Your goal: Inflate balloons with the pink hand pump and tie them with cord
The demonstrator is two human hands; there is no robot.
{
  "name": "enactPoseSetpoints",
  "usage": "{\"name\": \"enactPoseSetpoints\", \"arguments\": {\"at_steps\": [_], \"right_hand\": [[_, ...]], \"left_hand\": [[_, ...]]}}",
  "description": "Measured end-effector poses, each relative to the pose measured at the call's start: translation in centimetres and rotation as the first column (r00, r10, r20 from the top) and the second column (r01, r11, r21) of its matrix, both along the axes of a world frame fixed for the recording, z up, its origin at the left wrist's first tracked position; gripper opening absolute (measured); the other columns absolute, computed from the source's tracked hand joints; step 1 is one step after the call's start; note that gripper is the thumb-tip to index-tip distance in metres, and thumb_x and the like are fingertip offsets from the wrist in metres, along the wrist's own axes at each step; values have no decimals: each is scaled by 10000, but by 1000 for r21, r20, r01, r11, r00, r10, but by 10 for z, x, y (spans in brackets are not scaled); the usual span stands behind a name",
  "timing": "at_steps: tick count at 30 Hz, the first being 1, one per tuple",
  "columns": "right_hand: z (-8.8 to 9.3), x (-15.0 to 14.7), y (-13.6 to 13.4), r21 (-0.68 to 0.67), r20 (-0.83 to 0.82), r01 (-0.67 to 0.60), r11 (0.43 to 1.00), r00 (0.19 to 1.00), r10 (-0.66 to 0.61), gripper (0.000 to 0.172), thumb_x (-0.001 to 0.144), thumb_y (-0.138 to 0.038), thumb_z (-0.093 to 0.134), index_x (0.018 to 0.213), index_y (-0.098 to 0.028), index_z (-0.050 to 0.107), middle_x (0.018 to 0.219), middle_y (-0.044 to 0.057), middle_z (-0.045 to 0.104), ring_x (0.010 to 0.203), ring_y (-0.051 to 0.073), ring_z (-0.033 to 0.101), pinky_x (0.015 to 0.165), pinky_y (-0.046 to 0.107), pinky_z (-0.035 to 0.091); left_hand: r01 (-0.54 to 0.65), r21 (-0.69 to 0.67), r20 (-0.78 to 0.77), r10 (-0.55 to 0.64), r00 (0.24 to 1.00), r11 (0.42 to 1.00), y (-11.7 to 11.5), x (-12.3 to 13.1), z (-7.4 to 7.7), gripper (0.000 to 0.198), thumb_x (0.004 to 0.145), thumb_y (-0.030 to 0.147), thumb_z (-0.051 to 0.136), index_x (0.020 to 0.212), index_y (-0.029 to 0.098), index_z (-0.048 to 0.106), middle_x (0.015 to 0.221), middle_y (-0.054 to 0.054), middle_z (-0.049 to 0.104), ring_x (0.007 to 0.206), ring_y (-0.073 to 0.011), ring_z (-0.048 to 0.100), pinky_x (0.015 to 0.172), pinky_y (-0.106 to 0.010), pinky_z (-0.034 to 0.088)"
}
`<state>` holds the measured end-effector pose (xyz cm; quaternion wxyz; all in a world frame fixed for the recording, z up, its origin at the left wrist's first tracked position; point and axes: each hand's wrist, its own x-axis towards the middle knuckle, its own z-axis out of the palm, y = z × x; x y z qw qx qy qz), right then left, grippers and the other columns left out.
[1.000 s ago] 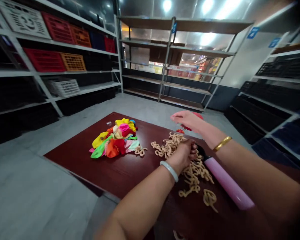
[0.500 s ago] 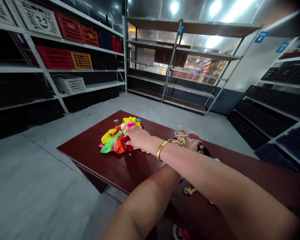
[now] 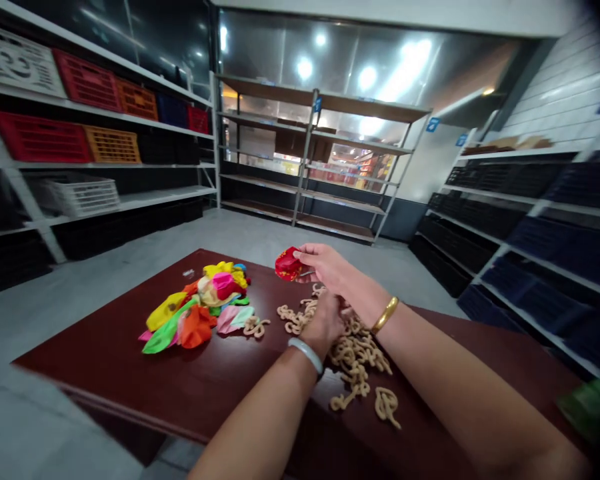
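My right hand (image 3: 323, 263), with a gold bangle at the wrist, pinches a small rounded red piece with yellow marks (image 3: 287, 265) between thumb and fingers, raised over the table. Below and nearer me, my left hand (image 3: 327, 323), wearing a pale bangle, reaches in among a heap of tan, curly, cord-like pieces (image 3: 355, 353). Its fingers are mostly hidden, so their grip does not show. To the left lies a pile of limp, brightly coloured pieces (image 3: 197, 323) in yellow, green, orange and pink. One tan curl (image 3: 255, 327) rests beside that pile.
Everything lies on a dark red-brown table (image 3: 105, 353). Metal shelving (image 3: 300, 193) stands behind it. Crates, including a red one (image 3: 40, 137), fill the left shelves, and dark crates (image 3: 485, 247) the right ones. A blurred green thing (image 3: 590, 410) shows at the right edge.
My right hand has left the coloured pile and moved right; the red piece now shows in it. My left hand has come back left over the tan heap. The view has turned right.
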<state>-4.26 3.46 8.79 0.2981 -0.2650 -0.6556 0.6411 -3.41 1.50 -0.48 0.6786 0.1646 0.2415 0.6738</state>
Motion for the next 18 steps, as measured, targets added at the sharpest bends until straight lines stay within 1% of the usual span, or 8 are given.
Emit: {"name": "enactPoseSetpoints", "arguments": {"at_steps": [3,5,7,9,11,13,15,18], "right_hand": [[-1,47,6,43,6,148,988,989,-148,176,786,-336,666,851,-178,625,687,10,644,526,123,569,488,240,455],[-8,77,8,125,1,212,969,977,-214,212,777,-380,671,815,-176,625,643,-7,617,494,113,536,469,235,430],[-17,105,10,223,-17,289,931,956,-292,232,772,-399,667,783,-172,621,636,-14,602,501,109,523,478,236,427],[-28,129,11,285,-19,378,881,921,-389,240,779,-410,646,769,-173,613,625,-22,586,492,103,501,470,233,409],[-40,149,10,308,4,418,854,898,-441,243,787,-417,625,765,-176,606,613,-29,571,484,102,482,464,232,392],[-52,164,9,302,27,420,856,894,-448,245,784,-421,618,767,-177,606,617,-27,570,509,110,494,487,238,399],[-63,175,9,298,37,408,863,898,-438,248,777,-420,623,776,-172,617,640,-18,583,558,122,520,536,250,420],[-74,185,6,313,22,413,855,897,-442,257,785,-417,618,775,-161,637,696,3,608,637,135,547,610,268,438]], "left_hand": [[-64,-8,55,64,996,998,4,-8,5,133,792,294,589,798,162,573,605,11,560,473,-84,495,466,-191,409],[-38,39,43,36,998,999,4,-13,4,226,835,383,566,794,161,570,600,8,551,459,-88,494,432,-190,381],[-11,80,3,11,1000,997,3,-13,2,385,851,543,520,809,163,571,610,-2,555,449,-99,497,395,-194,350],[7,123,-76,2,997,992,0,-10,0,507,819,669,488,784,167,551,602,0,542,451,-102,501,380,-191,338],[37,151,-215,-4,977,988,-3,-3,-2,530,775,701,528,791,172,541,607,6,537,467,-109,518,378,-190,353],[87,173,-401,-10,916,981,-5,6,-3,483,738,639,633,843,175,550,654,6,560,493,-120,542,377,-195,380],[160,189,-574,-24,818,969,-8,15,-5,439,710,543,716,895,177,559,731,-2,589,529,-127,562,378,-201,406],[238,171,-738,-36,674,956,-12,24,-7,388,716,467,731,907,172,566,789,-9,603,551,-121,558,400,-213,438]]}}
